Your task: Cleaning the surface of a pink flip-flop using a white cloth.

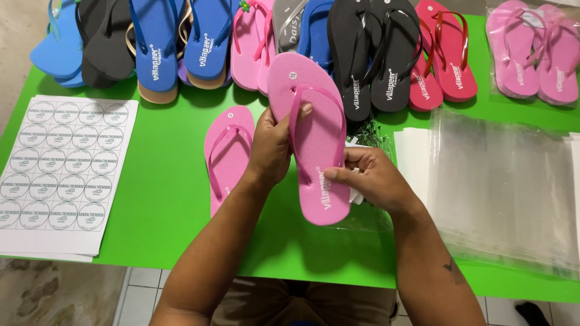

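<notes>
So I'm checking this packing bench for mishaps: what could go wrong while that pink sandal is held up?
The pink sandal is pinched only at its edges by the left hand and right hand, so it might slip onto its mate below. It could also nudge the crowded sandal row.

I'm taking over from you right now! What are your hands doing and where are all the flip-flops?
Left hand: grips the left edge of the pink flip-flop, thumb on its strap.
Right hand: holds the same flip-flop at its right edge, near the heel.
The matching pink flip-flop lies flat on the green table, just left of the hands.
A row of other flip-flops lines the far edge; one pink pair there is already bagged.
Clear bags are stacked on the right, a sticker sheet on the left.
Done: one pair bagged. Left: this pair is not in a bag yet.
</notes>
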